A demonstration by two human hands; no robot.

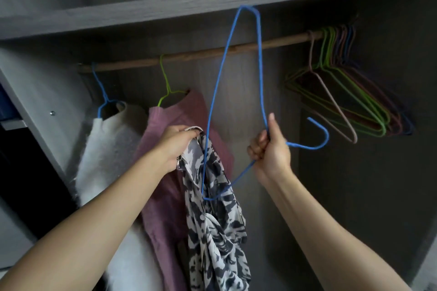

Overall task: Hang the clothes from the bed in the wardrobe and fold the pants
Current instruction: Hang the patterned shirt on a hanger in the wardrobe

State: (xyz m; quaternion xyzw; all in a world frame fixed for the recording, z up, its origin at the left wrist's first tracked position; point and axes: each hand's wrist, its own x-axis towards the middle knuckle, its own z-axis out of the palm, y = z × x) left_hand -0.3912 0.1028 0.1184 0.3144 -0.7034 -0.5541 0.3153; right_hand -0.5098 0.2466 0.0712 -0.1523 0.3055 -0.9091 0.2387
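My left hand (176, 146) grips the top of a black-and-white patterned garment (217, 224), which hangs down in front of the open wardrobe. My right hand (269, 149) grips a blue wire hanger (221, 73) near its neck, turned on its side with the hook (321, 134) pointing right. One corner of the hanger sits inside the patterned garment; the other reaches up to the shelf edge. On the wooden rail (194, 55) hang a white fluffy garment (111, 149) on a blue hanger and a pink garment (165, 172) on a green hanger.
Several bare wire hangers (350, 101) in mixed colours bunch at the right end of the rail. A grey shelf (212, 0) runs above the rail. The wardrobe's grey side panel (35, 106) stands at the left, its back wall behind.
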